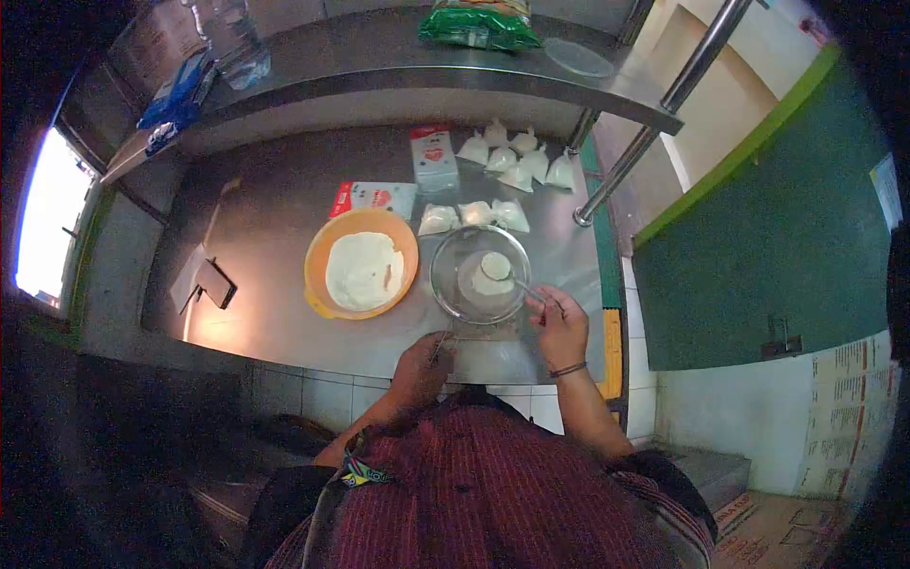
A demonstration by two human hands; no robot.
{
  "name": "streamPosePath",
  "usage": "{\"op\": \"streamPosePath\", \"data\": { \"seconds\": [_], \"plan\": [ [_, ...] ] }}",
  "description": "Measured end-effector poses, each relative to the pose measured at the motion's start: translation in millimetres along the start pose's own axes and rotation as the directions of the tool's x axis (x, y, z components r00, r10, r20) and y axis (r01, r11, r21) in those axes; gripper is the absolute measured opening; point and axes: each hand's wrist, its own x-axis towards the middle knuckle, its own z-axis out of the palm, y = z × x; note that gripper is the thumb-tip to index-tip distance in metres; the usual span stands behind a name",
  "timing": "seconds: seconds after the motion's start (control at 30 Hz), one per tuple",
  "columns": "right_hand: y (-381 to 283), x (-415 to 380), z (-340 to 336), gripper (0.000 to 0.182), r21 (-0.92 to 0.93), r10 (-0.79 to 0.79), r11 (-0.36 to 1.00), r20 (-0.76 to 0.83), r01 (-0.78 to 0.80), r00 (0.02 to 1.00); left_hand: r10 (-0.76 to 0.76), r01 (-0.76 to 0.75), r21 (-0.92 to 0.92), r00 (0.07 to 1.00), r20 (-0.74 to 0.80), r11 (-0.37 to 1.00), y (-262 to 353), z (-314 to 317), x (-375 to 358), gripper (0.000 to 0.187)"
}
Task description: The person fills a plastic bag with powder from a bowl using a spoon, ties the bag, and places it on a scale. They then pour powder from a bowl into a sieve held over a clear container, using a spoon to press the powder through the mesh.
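Observation:
My right hand (561, 327) is closed around the handle of a spoon (496, 266) whose round bowl is heaped with white powder. The spoon is over a round, see-through or shiny bowl (440, 296), which has white powder at its bottom. My left hand (422, 365) is closed at the table's front edge, just below and left of that bowl. A thin thing shows at its fingers, too small to name. To the left stands a yellow-orange basin (314, 284) with white powder (362, 270) in it, dented on the right side.
Small knotted bags of white powder (517, 171) stand at the back right, with more bags (474, 216) behind the bowl. Two red-and-white packs (434, 159) lie nearby. A phone-like device (216, 283) is at left. A metal shelf (398, 71) overhangs the steel table (275, 218).

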Motion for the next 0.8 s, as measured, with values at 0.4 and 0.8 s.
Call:
{"op": "streamPosePath", "data": {
  "seconds": [0.4,0.8],
  "plan": [
    [-4.3,-7.4,-4.4,0.036,-0.628,-0.418,0.548,0.366,0.552,0.831,0.0,-0.009,-0.109,0.997,-0.08,0.994,-11.3,12.1,2.6,0.031],
    [-5.6,-4.0,-4.1,0.045,-0.793,-0.151,0.447,0.389,0.414,0.909,-0.034,0.023,-0.142,0.997,-0.07,0.99,-0.7,12.2,1.1,0.033]
  ]
}}
